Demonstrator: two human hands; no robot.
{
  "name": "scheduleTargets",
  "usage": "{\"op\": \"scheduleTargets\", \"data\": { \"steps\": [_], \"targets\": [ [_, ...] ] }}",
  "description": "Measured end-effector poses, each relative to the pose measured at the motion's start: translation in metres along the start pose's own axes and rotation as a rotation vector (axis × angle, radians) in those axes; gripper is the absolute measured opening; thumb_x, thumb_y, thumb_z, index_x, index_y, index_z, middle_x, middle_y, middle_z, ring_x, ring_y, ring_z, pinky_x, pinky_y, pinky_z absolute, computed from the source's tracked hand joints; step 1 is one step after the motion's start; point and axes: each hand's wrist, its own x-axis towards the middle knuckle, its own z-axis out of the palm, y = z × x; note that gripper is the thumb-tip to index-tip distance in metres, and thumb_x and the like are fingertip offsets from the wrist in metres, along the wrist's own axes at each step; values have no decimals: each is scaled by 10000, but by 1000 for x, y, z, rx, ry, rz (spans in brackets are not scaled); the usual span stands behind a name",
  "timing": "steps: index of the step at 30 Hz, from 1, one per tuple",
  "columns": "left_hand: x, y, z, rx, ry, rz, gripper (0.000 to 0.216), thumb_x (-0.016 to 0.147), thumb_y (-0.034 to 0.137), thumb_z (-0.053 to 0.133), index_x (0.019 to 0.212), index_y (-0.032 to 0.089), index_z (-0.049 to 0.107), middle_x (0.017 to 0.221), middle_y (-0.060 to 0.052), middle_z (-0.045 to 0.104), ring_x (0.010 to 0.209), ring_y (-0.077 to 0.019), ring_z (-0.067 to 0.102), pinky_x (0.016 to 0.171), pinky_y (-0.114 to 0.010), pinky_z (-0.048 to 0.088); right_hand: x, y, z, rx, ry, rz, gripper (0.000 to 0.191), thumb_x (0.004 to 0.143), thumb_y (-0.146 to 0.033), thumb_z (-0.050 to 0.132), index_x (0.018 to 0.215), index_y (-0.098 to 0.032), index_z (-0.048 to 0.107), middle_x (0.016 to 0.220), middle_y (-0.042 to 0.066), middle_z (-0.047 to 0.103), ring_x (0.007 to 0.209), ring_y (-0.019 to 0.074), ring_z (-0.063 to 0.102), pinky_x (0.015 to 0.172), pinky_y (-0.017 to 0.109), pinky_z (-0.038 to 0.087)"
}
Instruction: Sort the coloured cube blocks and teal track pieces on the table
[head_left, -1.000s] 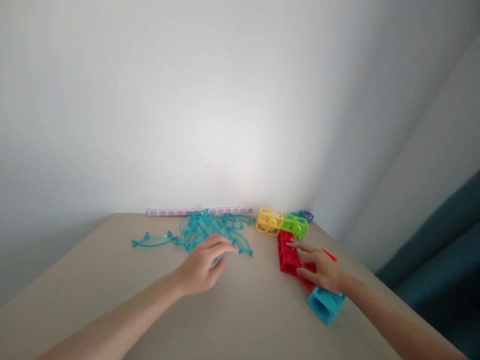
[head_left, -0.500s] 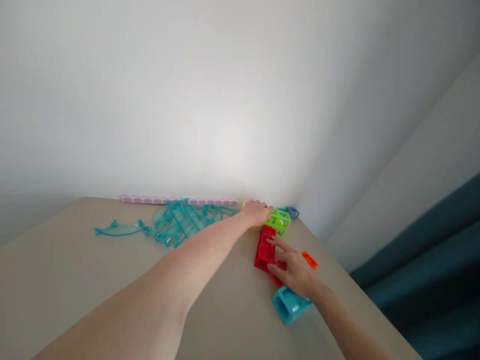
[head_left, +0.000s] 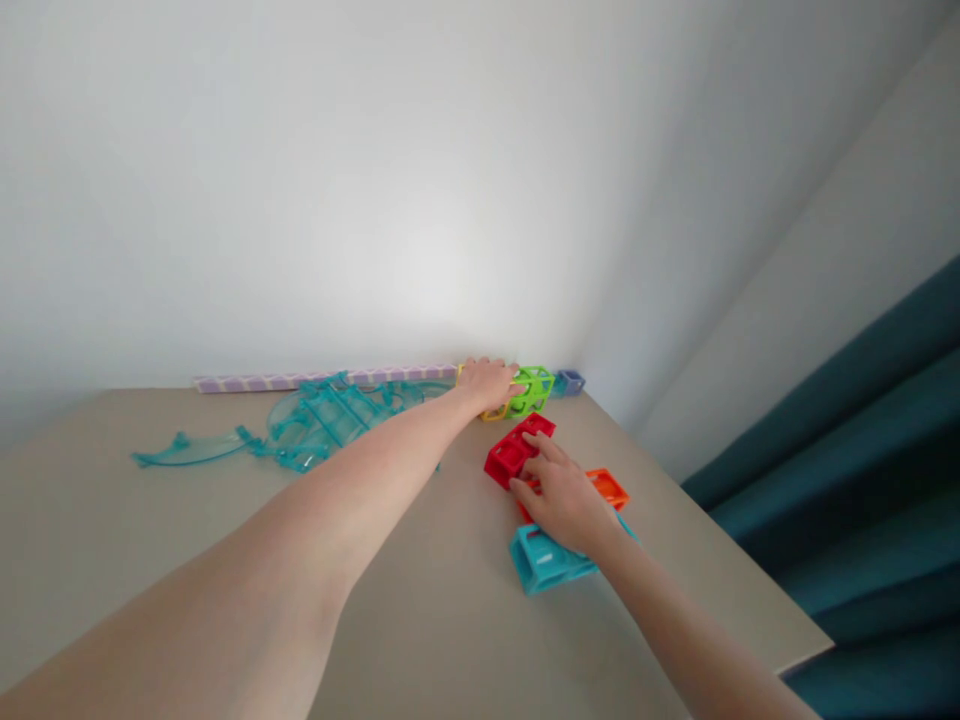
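Observation:
My left hand [head_left: 486, 382] reaches far across the beige table [head_left: 420, 620] and its fingers curl over a yellow lattice cube, mostly hidden, joined to a green lattice cube [head_left: 534, 388] at the back right corner. My right hand [head_left: 564, 492] lies on a row of blocks nearer me, fingers bent and pressing on the red block [head_left: 510, 452]. An orange block [head_left: 609, 486] shows to the right of that hand, and a teal hollow block [head_left: 541, 560] lies under the wrist.
A heap of clear teal curved track pieces [head_left: 315, 424] lies at the back left. A purple patterned strip [head_left: 300, 380] runs along the wall. A small blue-grey cube [head_left: 571, 381] sits in the corner. The table's right edge [head_left: 757, 590] drops beside a dark teal curtain [head_left: 862, 480].
My left hand left the teal track pieces, reached right and settled on the yellow cube. My right hand stayed on the red block. The view shifted, so everything sits higher and further left.

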Motion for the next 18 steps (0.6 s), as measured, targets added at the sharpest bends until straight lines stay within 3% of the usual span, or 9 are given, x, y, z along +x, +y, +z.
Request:
{"op": "scheduleTargets", "data": {
  "steps": [5, 13, 16, 18],
  "targets": [
    [2, -1, -6, -22, -71, 9, 508, 875, 519, 453, 1335, 305, 470, 1319, -92, 568, 1184, -313, 518, 992, -490, 378, 0, -2, -4, -23, -14, -10, 279, 897, -352, 478, 824, -189, 692, 1394, 90, 471, 1294, 251, 437, 1059, 355, 338],
    [13, -3, -11, -18, -186, -30, 428, 856, 450, 500, 1226, 243, 561, 1267, -105, 613, 1159, -288, 560, 975, -427, 420, -4, -1, 0, 3, 6, -24, 247, 874, -356, 515, 800, -191, 682, 1375, 93, 498, 1285, 255, 449, 1043, 371, 359],
    [11, -4, -12, -12, -200, -3, 437, 861, 413, 500, 1253, 225, 537, 1273, -125, 603, 1148, -294, 570, 951, -425, 438, 3, 5, -5, 35, 61, 20, 268, 880, -388, 502, 789, -204, 674, 1218, 90, 617, 1179, 254, 544, 968, 355, 427],
    [8, -3, -11, 0, -194, 19, 454, 858, 375, 507, 1273, 191, 514, 1290, -157, 580, 1168, -309, 553, 956, -444, 432, 20, 13, -11, 29, 169, 78, 280, 914, -361, 436, 928, -214, 673, 1087, 84, 675, 1088, 243, 596, 928, 353, 453]
  ]
}}
